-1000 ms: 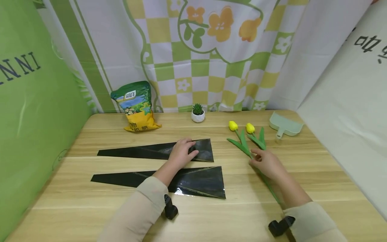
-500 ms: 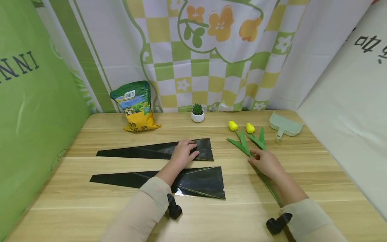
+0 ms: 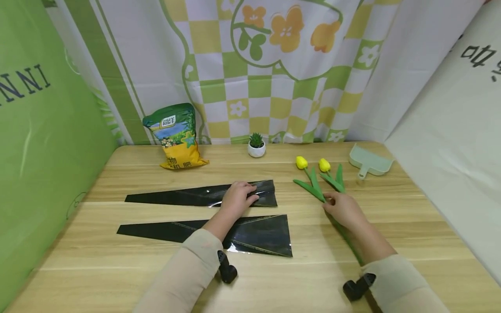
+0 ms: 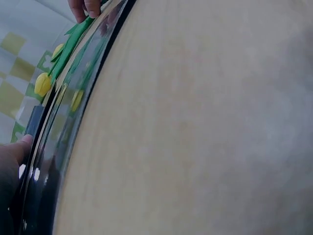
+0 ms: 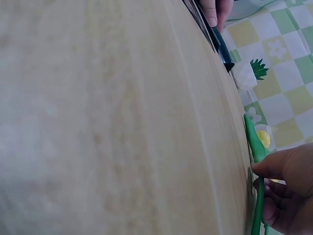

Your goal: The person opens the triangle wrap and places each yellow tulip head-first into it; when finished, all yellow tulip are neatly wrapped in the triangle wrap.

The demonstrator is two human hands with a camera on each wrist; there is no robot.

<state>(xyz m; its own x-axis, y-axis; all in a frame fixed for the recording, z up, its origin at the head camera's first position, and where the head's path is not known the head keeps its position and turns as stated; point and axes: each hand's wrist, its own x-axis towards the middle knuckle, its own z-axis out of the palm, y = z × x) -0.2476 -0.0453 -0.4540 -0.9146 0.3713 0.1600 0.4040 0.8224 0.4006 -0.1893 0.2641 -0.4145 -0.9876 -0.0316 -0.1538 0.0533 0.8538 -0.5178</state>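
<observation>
My left hand [image 3: 236, 198] is over the wide right end of the upper black tapered flower sleeve [image 3: 176, 196], thumb and fingers pinching its film, which buckles beside them. In the left wrist view, the thumb [image 4: 22, 147] lies against the sleeve's edge. A second black flower sleeve [image 3: 262, 234] lies flat nearer me, partly behind my left forearm. On the right, my right hand [image 3: 346, 213] pinches the green stem of a yellow tulip [image 3: 313, 187] just below its leaves. The right wrist view shows thumb and fingers around the stem [image 5: 258, 210]. Another yellow tulip [image 3: 339, 179] lies alongside, its stem hidden by the hand.
A yellow and green fertilizer bag [image 3: 176, 139] stands at the back left. A small white potted succulent [image 3: 256, 150] is at the back middle. The pale green dustpan [image 3: 369, 161] lies at the back right. Patterned curtain [image 3: 254, 100] hangs behind the wooden table [image 3: 305, 287].
The upper flower sleeve has buckled near my left fingers, and its shine has shifted. My left forearm has moved slightly right. The right hand stays at the tulip stem.
</observation>
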